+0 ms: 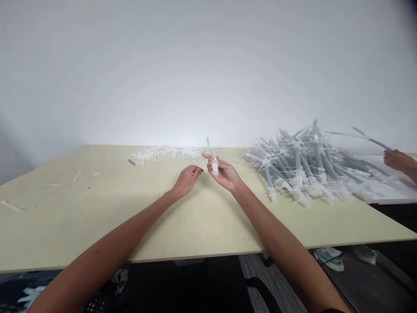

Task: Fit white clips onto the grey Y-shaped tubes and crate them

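My right hand pinches a short translucent plastic tube fitting upright between thumb and fingers, with its wider white end pointing down. My left hand is just left of it, its fingers curled together and apart from the fitting. Nothing shows in that hand, though the fingers could hide something small. Both hands hover over a pale yellow table. Beyond them lies a loose pile of thin white plastic pieces. To the right is a large heap of grey tubes with clear fittings.
At the far right, a co-worker's hand holds a long grey tube above a white sheet. A few white scraps and a small grey piece lie on the table. A white wall stands behind it, and shoes show on the floor below.
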Demonstrator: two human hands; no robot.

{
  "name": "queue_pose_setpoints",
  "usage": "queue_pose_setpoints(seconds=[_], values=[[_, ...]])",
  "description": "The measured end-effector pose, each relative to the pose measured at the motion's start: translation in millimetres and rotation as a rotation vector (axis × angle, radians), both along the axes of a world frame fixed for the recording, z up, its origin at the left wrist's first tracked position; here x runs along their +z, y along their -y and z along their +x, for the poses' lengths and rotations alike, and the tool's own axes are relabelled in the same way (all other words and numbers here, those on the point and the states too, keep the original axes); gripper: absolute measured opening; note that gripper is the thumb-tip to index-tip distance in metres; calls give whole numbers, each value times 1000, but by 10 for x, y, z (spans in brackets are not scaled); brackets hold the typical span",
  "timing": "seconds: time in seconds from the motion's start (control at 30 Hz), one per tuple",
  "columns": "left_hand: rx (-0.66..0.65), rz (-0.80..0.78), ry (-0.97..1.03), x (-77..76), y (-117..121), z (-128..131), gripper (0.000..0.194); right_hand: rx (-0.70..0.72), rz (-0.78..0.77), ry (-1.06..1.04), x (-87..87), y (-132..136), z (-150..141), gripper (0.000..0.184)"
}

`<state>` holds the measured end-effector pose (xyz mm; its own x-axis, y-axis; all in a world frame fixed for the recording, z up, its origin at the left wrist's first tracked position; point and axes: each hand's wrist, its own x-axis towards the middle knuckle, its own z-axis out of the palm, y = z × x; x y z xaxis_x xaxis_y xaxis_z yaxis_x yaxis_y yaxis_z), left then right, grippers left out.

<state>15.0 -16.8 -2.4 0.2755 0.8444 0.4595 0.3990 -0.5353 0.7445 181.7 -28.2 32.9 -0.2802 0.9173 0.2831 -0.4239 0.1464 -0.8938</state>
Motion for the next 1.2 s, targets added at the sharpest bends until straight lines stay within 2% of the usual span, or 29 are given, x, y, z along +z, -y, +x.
queue_pose_setpoints(seconds=[0.13, 0.23, 0.3, 0.4, 0.57, 0.77, 0.93, 1.07, 1.2], values=[[11, 28, -86, -68, -124, -35, 34, 20, -27, -2, -9, -12, 10, 27], [72, 129, -273, -130, -375, -110, 33, 10, -37, 32, -35, -31, 2, 29], [182, 168, -432, -179, -606, -197, 33, -28, -36, 90, -59, -48, -3, 34], [315, 148, -666, -253, -945, -338, 38, -120, -12, 192, -103, -81, 15, 43], [301, 109, -835, -324, -1262, -363, 41, -280, 20, 312, -181, -158, 88, 45], [265, 161, -874, -356, -1316, -203, 34, -385, 24, 410, -252, -225, 103, 43], [149, 226, -924, -324, -1281, -175, 30, -405, 44, 440, -300, -251, 97, 43], [152, 219, -812, -328, -1208, -196, 24, -400, 54, 455, -350, -266, 95, 45], [192, 117, -609, -360, -977, -280, 20, -333, 35, 459, -383, -273, 62, 53]])
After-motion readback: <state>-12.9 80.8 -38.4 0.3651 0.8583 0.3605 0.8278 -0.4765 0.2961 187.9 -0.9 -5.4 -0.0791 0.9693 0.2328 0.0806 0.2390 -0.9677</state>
